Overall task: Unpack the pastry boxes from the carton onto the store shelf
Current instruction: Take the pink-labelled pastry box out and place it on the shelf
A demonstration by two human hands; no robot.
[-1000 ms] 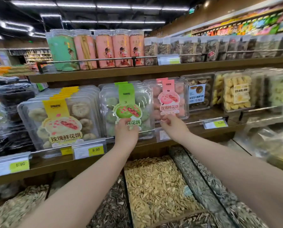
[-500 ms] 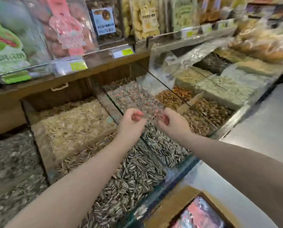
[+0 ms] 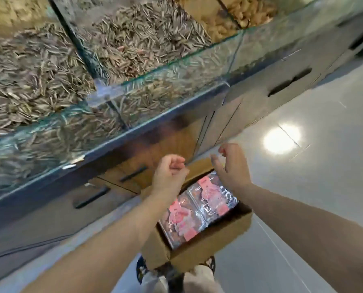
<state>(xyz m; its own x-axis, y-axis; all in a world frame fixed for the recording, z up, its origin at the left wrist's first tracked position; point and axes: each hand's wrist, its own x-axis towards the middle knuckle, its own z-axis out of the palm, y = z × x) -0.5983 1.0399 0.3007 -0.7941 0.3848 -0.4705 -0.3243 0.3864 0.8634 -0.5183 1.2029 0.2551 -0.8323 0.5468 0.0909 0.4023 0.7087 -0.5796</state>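
Observation:
A brown cardboard carton stands open on the floor below me. Inside it lie two clear plastic pastry boxes with pink labels, one nearer me and one beyond it. My left hand hovers above the carton's far left side, fingers loosely curled, holding nothing. My right hand hovers over the far pastry box with fingers spread and bent, empty. Neither hand touches a box. The store shelf is out of view.
Glass-fronted bins of sunflower seeds and nuts run across the top. Wooden cabinet doors with dark handles sit beneath them. Pale tiled floor lies to the right. My feet show under the carton.
My view swung down from the shelf, past the seed bins, to the carton on the floor. Both hands left the shelved pastry boxes and came down empty above the carton.

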